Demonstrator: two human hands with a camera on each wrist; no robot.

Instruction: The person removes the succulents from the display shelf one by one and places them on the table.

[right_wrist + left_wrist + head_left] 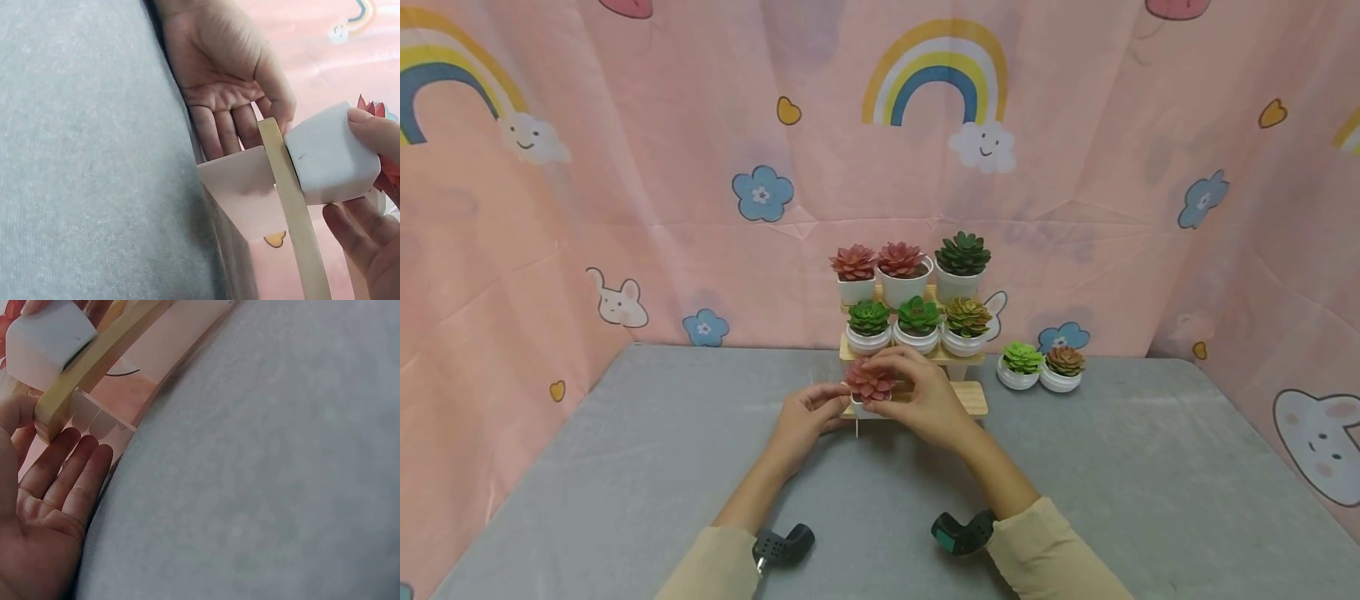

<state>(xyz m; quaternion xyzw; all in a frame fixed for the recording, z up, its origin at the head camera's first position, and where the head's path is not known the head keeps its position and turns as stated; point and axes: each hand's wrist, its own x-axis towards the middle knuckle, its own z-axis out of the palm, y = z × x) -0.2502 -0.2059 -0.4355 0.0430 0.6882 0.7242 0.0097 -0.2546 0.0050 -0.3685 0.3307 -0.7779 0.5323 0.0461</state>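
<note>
Beyond the grey table (587,467) hung a pink curtain (685,167), and the right hand (928,400) pinched a pot (334,153) with a red plant (870,379) on the left end of the stand's near board (966,398), whose left tip the left hand (805,421) gripped.

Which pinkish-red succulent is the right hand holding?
The potted succulent at the left end of the bottom wooden tier: the right hand grips its white pot. The other two pinkish-red succulents stand on the top tier.
</note>
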